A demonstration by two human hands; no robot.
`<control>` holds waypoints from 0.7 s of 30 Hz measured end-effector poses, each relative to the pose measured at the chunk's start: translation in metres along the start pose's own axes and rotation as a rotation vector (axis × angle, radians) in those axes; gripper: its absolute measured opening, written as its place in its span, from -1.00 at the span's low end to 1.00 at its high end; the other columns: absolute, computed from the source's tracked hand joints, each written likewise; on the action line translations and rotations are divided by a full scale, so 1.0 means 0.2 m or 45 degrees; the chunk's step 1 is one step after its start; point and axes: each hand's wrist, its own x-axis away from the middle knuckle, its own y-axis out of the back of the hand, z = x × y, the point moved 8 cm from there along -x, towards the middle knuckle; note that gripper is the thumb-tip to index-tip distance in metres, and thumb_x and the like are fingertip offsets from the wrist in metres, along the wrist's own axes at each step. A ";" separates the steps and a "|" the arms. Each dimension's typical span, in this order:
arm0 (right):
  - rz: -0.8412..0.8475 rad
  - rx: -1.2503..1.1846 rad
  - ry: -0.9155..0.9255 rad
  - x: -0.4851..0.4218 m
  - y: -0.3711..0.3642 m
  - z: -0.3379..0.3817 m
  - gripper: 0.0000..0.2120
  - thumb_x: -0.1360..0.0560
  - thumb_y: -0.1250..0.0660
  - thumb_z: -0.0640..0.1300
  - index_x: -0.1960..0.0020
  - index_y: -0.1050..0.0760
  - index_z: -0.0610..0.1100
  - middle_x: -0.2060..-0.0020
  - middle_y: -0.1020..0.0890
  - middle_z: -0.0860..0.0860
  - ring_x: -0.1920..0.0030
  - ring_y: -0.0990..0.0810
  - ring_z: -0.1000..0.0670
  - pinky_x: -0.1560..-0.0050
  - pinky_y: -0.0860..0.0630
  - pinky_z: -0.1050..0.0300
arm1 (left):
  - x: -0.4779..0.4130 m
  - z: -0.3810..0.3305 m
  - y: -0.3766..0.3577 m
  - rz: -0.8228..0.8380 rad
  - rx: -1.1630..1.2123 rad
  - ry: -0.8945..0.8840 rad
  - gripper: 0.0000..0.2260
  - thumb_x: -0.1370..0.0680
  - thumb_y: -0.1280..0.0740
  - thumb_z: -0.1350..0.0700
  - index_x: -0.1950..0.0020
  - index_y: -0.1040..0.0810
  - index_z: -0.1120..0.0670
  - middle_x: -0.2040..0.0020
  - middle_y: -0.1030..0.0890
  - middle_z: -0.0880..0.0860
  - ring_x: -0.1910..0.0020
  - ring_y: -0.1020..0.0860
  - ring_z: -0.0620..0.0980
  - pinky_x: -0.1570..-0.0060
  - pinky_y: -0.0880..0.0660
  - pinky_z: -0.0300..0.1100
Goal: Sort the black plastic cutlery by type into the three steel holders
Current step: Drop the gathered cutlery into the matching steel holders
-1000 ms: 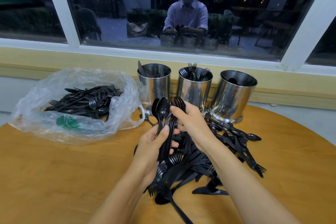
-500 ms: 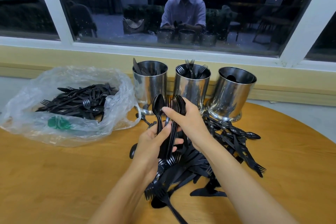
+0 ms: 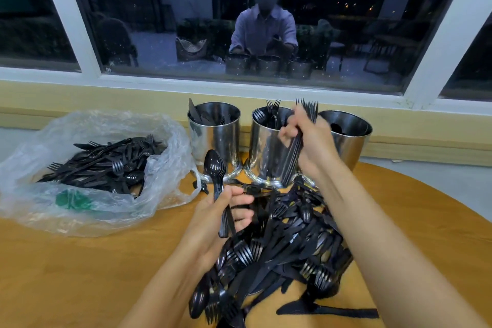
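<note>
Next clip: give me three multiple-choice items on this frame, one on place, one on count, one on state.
1. The bag lies where? A) left of the holders B) right of them C) behind them
2. How many holders stand there? A) two B) three C) four
3. The right hand is: A) empty B) gripping forks C) gripping a knife
Key: 1A, it lies left of all three; 2B, three stand in a row; 3B, tines stick up above its fist.
</note>
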 end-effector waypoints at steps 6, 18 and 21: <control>-0.184 0.289 0.575 -0.35 -0.08 0.38 -0.76 -0.64 -0.20 -0.13 0.19 -0.28 -0.10 0.44 -0.28 0.05 0.47 -0.24 0.10 0.26 -0.43 0.18 | -0.13 -0.09 0.00 -0.040 -0.099 -0.083 -0.77 -0.65 -0.17 0.04 -0.08 -0.49 0.19 0.44 -0.20 -0.06 0.56 -0.12 -0.18 0.62 -0.10 -0.36; 0.313 1.645 -0.047 -0.64 -0.09 -0.12 -0.66 -0.44 -0.46 0.09 0.07 -0.45 -0.15 0.20 -0.53 0.00 0.20 -0.48 0.03 0.17 -0.40 0.16 | -0.29 -0.17 -0.13 0.042 -0.247 -0.166 -0.76 -0.66 -0.17 0.04 -0.07 -0.50 0.19 0.46 -0.26 -0.06 0.56 -0.16 -0.17 0.58 -0.11 -0.34; 0.377 2.231 0.002 -0.62 -0.11 -0.05 -0.54 -0.51 -0.31 0.20 0.04 -0.49 -0.25 0.13 -0.56 -0.11 0.12 -0.52 -0.08 0.22 -0.34 0.14 | -0.27 -0.17 -0.16 0.070 -0.284 -0.172 -0.77 -0.65 -0.19 0.02 -0.09 -0.50 0.17 0.44 -0.26 -0.06 0.54 -0.16 -0.16 0.55 -0.10 -0.33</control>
